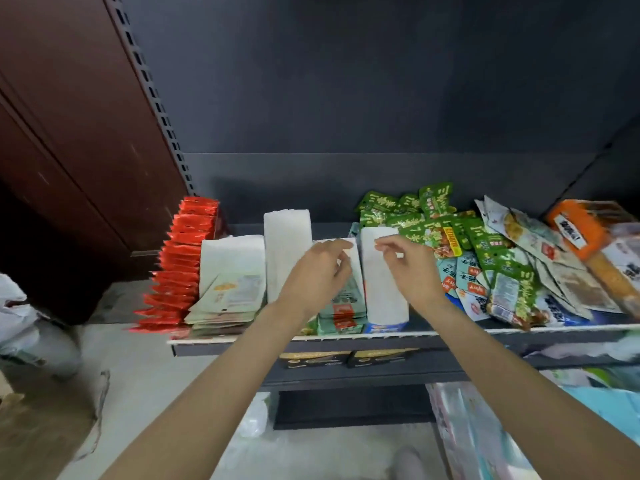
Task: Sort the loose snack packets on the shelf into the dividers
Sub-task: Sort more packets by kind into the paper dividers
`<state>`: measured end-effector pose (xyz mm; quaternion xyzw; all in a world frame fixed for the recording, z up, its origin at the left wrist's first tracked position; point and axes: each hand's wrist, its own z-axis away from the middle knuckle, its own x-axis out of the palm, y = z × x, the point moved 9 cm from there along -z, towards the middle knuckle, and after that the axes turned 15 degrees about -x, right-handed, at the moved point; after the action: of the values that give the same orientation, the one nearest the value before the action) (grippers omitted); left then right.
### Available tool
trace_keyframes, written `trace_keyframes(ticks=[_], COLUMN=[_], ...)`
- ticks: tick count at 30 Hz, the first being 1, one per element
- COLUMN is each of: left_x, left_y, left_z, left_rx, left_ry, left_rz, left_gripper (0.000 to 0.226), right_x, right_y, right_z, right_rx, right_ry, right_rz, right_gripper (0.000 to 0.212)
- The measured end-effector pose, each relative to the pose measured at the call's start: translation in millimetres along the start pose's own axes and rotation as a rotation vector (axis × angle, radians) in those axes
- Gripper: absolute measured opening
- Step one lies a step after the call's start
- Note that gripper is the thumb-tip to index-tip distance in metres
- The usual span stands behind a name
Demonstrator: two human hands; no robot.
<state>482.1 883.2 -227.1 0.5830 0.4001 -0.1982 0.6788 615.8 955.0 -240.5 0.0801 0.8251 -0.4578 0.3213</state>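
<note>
Snack packets (485,261) lie on the shelf (346,336), partly sorted and partly in a loose heap. Nearest to the person, at the front edge, a stack of pale green packets (341,306) sits between two white dividers, and the left hand (313,275) is over this stack with its fingers curled; they seem to pinch the top edge of a packet or of the short divider (341,245) there, but it is not possible to tell which. The right hand (410,266) is just beside, and its thumb and fingertips pinch the top of the next white divider (381,282).

To the left stand a tall divider (285,244), a stack of beige packets (228,289) and a row of red packets (180,265).

Farther to the right, the loose heap of green packets (426,223), blue ones and pale ones is near the right hand but not touching it.

Such packets are probably light, soft and a little slippery, so the best place to take one is a flat sealed edge. They may slide off the heap when one is pulled.
</note>
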Motion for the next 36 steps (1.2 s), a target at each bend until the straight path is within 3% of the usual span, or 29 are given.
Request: trace_keyframes(ticks=[5,10,14,21,26,29,31,33,36], left_x=[96,205,264,296,294,288,279,264,236], left_y=[98,147,138,120,121,128,144,158,170], left_z=[-49,-113,-150,-165,-169,-167,-164,-159,-150], left_rx=[0.103,-0.054,-0.211,-0.314,-0.331,-0.286,-0.216,-0.259,-0.431], left_ry=[-0.092,-0.169,-0.236,-0.330,-0.362,-0.261,-0.136,-0.067,0.035], left_rz=[0.011,-0.089,-0.260,-0.512,-0.504,-0.522,-0.430,-0.115,0.341], left_gripper=[0.034,0.060,0.086,0.099,0.100,0.094,0.073,0.047,0.042], right_x=[-87,-158,-188,-179,-161,-166,-179,-193,-197], right_y=[119,231,295,326,313,303,285,262,225], right_z=[3,1,-12,-44,-42,-40,-41,-41,-37], right_rx=[0.213,0.385,0.403,0.216,-0.020,-0.099,-0.158,-0.236,-0.384], right_ry=[-0.012,-0.128,-0.182,-0.333,-0.380,-0.338,-0.245,-0.129,-0.072], right_rz=[0.108,0.263,0.331,0.612,0.762,0.733,0.677,0.581,0.451], right_gripper=[0.028,0.045,0.057,0.055,0.050,0.040,0.027,0.017,0.015])
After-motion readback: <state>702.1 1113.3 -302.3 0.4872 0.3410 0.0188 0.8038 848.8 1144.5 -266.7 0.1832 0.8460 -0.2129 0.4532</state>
